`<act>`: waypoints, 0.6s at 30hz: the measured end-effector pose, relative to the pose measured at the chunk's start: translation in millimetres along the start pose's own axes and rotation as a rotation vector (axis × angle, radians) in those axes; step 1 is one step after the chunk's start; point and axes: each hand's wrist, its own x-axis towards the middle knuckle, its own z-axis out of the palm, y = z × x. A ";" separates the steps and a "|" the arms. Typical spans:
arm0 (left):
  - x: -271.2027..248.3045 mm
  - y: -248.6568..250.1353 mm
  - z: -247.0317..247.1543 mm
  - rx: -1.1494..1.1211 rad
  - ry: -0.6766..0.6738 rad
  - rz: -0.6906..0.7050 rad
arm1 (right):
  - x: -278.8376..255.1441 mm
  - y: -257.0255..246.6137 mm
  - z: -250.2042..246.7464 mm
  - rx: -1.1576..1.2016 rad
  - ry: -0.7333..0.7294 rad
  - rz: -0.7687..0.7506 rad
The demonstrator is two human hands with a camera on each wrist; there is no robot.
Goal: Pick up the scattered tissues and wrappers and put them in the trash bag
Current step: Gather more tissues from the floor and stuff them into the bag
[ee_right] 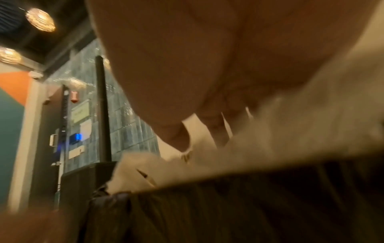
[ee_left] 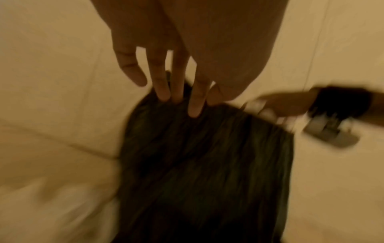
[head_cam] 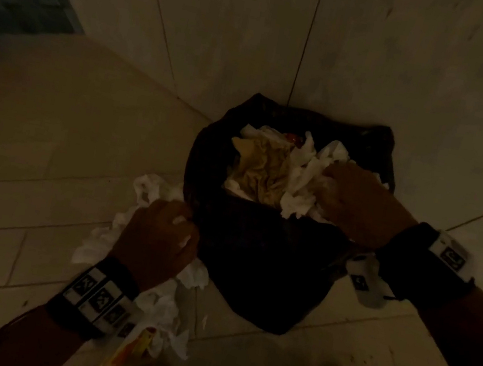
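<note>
Beside the trash bag, tissues surround the rim-pinching left hand; right hand clutches tissue.

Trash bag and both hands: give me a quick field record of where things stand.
trash bag: black, open, on tiled floor in wall corner
bag contents: white tissues, tan crumpled paper
left hand: holds the bag's near rim
right hand: over the opening, grips white tissues
left on floor: tissue pile beside bag, yellow-red wrapper near left wrist
</note>
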 end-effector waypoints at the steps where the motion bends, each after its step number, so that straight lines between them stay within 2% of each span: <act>1: -15.7 -8.1 12.6 -0.003 -0.059 -0.024 | -4.6 -2.9 -1.5 0.064 0.066 0.056; 3: -45.1 -15.4 34.1 -0.002 -0.219 -0.087 | -14.8 -12.9 -5.1 0.043 0.194 0.059; 7: -101.8 -26.9 76.4 0.095 -0.837 -0.409 | -31.9 -38.2 -11.9 0.008 0.405 -0.080; 8: -112.7 -29.1 84.8 0.098 -0.933 -0.491 | -36.1 -49.0 -13.5 0.015 0.450 -0.129; 10: -129.2 -28.3 93.5 0.067 -1.027 -0.617 | -45.7 -74.3 -10.1 0.047 0.468 -0.239; 13: -151.8 -23.9 101.2 -0.003 -1.129 -0.720 | -60.5 -112.4 13.4 0.144 0.317 -0.420; 15: -163.5 -17.1 104.3 -0.047 -1.126 -0.726 | -67.3 -131.0 39.7 0.165 0.192 -0.505; 18: -171.6 -5.9 111.5 -0.105 -1.075 -0.638 | -75.1 -148.6 75.5 0.160 -0.003 -0.570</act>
